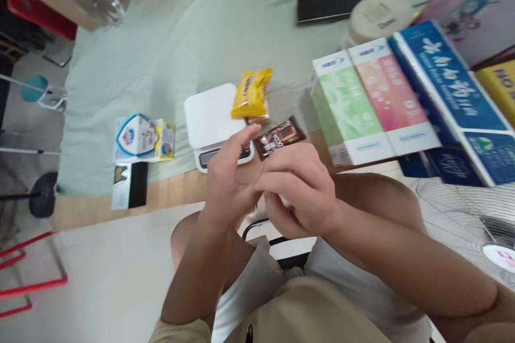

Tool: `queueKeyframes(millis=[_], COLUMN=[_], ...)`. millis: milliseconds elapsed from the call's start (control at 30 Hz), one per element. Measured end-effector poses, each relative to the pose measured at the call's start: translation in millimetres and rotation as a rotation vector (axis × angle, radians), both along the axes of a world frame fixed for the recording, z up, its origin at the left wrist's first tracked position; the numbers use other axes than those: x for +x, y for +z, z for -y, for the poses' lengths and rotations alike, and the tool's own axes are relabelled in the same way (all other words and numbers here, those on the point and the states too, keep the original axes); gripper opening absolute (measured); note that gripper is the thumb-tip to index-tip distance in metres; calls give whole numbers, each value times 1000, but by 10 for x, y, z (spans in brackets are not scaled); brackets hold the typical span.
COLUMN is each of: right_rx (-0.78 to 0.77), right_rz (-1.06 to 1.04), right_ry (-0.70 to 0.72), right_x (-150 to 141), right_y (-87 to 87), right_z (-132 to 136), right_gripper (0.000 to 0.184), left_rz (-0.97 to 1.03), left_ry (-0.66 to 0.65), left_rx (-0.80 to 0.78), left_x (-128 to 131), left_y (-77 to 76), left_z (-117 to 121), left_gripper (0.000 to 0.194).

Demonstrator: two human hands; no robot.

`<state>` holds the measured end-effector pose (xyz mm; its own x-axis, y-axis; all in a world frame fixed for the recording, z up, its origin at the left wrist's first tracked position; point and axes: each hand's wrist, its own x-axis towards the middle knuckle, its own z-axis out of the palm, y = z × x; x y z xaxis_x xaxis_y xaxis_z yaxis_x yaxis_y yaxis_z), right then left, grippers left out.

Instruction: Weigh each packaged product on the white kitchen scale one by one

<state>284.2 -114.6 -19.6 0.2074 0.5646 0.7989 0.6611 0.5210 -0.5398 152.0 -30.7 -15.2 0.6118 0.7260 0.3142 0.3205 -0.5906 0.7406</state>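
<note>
My left hand (229, 177) and my right hand (300, 190) meet in front of me, above my lap, fingers curled and pressed together. What they pinch between them is hidden. Just beyond the fingertips lies a small brown snack wrapper (279, 138) on the table edge. A yellow snack packet (252, 95) rests on the right side of a white kitchen scale (209, 118), whose display faces me.
Green (346, 110), pink (392, 96) and blue (450, 91) boxes lie side by side at the right. A small white carton (142, 138) sits left of the scale. A black phone (332, 4) and a round lid (378, 16) lie farther back on the pale green cloth (193, 32).
</note>
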Motion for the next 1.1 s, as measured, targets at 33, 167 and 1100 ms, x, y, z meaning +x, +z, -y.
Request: queueKeyframes(millis=[33, 167, 1100], right_rx=[-3, -39, -513], right_rz=[11, 60, 0], right_ry=[21, 122, 377], right_x=[-92, -518, -1371], right_y=[-17, -137, -349], right_z=[-57, -350, -901], right_gripper=[24, 29, 73], left_rz=[28, 149, 157], left_ry=[45, 310, 696], left_rx=[11, 80, 44], left_x=[-137, -672, -1423], left_y=[30, 65, -221], left_z=[-45, -267, -653], left_gripper=[41, 23, 68])
